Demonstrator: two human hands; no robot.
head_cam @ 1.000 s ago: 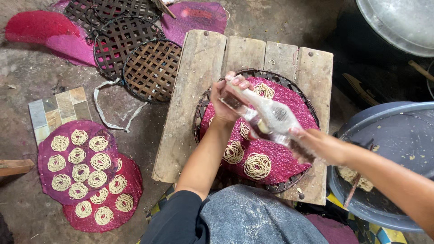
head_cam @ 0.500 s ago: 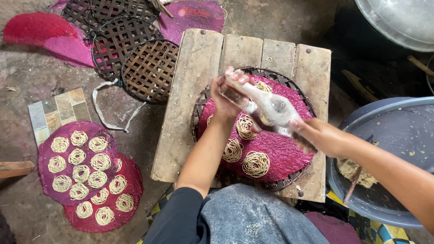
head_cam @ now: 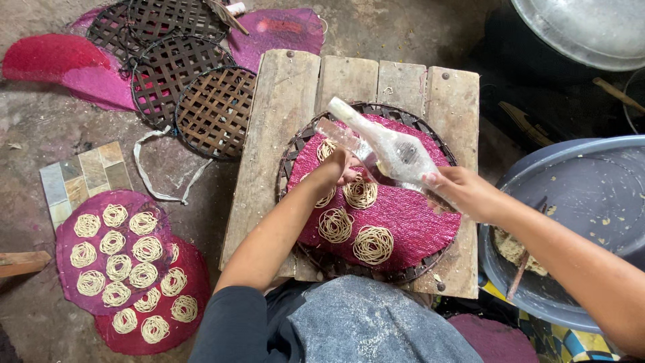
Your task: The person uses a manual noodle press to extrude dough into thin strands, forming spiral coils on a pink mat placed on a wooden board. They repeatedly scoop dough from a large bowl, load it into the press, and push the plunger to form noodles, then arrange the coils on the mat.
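Single head cam, steep top-down, close over wooden stool (head_cam: 282, 134) w/ floor around.

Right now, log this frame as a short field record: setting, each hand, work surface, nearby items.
setting: person seated at a low wooden plank table on a bare floor
left hand: on the press, above the noodle coils
right hand: grips the press handle end
work surface: magenta mat on a round woven tray
nearby: filled mats, empty woven trays, grey basin
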